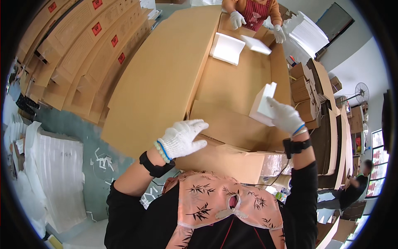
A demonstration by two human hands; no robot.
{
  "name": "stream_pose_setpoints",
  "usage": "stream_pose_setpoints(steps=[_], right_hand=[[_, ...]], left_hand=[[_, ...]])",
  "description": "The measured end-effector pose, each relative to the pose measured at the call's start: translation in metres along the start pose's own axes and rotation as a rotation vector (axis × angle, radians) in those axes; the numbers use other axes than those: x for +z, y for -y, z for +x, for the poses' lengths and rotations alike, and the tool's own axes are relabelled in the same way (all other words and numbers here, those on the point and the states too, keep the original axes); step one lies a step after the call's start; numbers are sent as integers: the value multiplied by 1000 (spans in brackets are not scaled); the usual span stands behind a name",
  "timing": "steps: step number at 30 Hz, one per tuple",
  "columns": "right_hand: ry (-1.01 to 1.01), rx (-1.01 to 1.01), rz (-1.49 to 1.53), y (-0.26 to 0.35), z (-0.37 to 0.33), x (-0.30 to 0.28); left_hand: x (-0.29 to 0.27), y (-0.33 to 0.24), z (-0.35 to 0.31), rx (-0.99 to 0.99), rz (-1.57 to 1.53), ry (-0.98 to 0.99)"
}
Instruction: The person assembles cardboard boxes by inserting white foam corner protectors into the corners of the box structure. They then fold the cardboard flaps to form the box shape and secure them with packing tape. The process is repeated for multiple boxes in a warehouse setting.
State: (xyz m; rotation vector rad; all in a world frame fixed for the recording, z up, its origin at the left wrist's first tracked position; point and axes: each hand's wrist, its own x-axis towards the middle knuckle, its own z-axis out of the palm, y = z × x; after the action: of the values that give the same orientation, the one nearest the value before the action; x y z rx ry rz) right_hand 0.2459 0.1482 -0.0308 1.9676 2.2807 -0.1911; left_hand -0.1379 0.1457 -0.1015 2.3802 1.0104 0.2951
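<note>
A large open cardboard box [232, 95] lies in front of me, its wide left flap [161, 79] folded outward. My right hand [286, 116], in a white knit glove, grips a white foam block [262, 106] over the near right part of the box. Gloved likewise, my left hand [183, 137] is over the near left corner of the box, fingers and thumb apart, holding nothing. At the box's far end rests a white foam piece [227, 48]. Beside it a second white foam slab [256, 45] appears blurred, tilted and not visibly held.
Across the box stands a person in a red apron [254, 14] with white gloves. Tall flattened cartons [91, 54] lean at left. White foam sheets [62, 178] stand on the floor at lower left; another foam stack [306, 35] is far right. Another person [356, 186] is at right.
</note>
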Motion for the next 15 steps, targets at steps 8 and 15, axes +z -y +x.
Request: stream_pose_setpoints(steps=[8, 15], right_hand=[[242, -20, 310, -35, -51, -50], [-108, 83, 747, -7, -31, -3]], left_hand=[[19, 20, 42, -21, 238, 156], [26, 15, 34, -55, 318, 252]])
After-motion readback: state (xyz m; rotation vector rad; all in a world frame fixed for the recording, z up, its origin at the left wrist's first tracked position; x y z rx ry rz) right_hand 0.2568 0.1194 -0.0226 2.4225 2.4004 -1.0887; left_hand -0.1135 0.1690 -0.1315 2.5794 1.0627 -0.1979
